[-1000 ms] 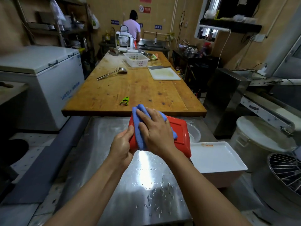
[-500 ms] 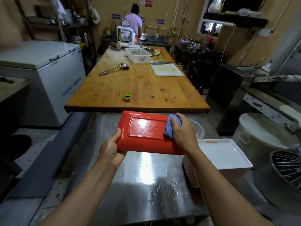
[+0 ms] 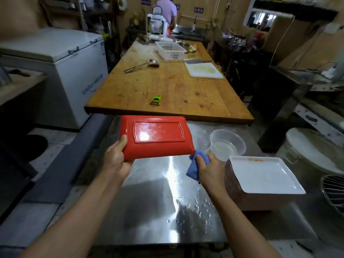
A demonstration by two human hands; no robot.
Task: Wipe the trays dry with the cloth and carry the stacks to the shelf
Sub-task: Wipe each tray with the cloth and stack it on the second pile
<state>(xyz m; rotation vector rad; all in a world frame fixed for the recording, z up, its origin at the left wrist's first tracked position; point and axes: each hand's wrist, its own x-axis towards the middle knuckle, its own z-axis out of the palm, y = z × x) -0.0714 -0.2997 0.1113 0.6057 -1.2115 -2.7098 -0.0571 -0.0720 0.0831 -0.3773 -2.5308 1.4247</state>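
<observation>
Over steel counter (image 3: pixel 149 192): left hand (image 3: pixel 115 161) fingers grip red tray (image 3: pixel 156 136); right hand (image 3: pixel 210 168) fingers clutch cloth (image 3: pixel 194 167).

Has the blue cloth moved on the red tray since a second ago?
Yes. The blue cloth slid from the red tray's left end off its right corner, toward the white tray stack.

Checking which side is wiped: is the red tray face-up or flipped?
Flipped: the red rectangular plastic tray shows its raised foot rim.

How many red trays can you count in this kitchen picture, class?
1: the red tray, underside up, held by the left hand above the steel table. None show elsewhere.
</observation>
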